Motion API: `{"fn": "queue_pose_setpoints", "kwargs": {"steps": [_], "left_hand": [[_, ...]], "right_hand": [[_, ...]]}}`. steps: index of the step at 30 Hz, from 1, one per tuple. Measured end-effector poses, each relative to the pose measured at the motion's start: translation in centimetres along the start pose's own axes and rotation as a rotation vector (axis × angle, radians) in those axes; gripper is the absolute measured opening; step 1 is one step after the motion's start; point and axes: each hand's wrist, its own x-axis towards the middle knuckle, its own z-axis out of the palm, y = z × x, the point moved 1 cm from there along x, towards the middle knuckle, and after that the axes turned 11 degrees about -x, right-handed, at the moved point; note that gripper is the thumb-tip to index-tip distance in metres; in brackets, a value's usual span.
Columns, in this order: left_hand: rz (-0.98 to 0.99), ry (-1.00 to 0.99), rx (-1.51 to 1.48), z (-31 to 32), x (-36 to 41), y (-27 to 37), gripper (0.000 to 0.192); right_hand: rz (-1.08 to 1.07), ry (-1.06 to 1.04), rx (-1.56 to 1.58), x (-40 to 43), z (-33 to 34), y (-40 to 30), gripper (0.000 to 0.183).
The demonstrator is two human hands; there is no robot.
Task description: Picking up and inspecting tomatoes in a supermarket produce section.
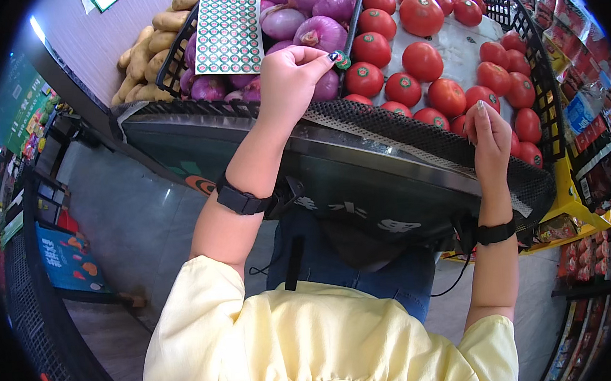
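Note:
Between thumb and fingertip, my left hand (293,77) pinches a small round green sticker (342,59) at the divider between the onions and the tomatoes. Just left of it, a sheet of round green-and-red stickers (227,35) lies on the purple onions (321,33). Over the front edge of the tomato crate is my right hand (488,132), its fingers curled near the thumb; whether they hold anything is hidden. Several red tomatoes (422,62) rest on a pale liner, and many bear round stickers, such as the tomato (364,79) below the held sticker.
Potatoes (142,64) are heaped at the left beside a pale panel. Black crate walls (548,94) enclose the tomatoes, and black mesh (386,126) lines the metal counter edge (334,140). Packaged goods (596,170) crowd the right side. A black strap is on each arm.

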Motion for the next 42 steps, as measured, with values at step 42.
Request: {"fn": "queue_pose_setpoints", "kwargs": {"steps": [42], "left_hand": [[0.069,-0.033,0.225,0.5,0.2,-0.6,0.019]], "right_hand": [[0.064,0.010,0.230,-0.5,-1.0,1.6,0.039]]}}
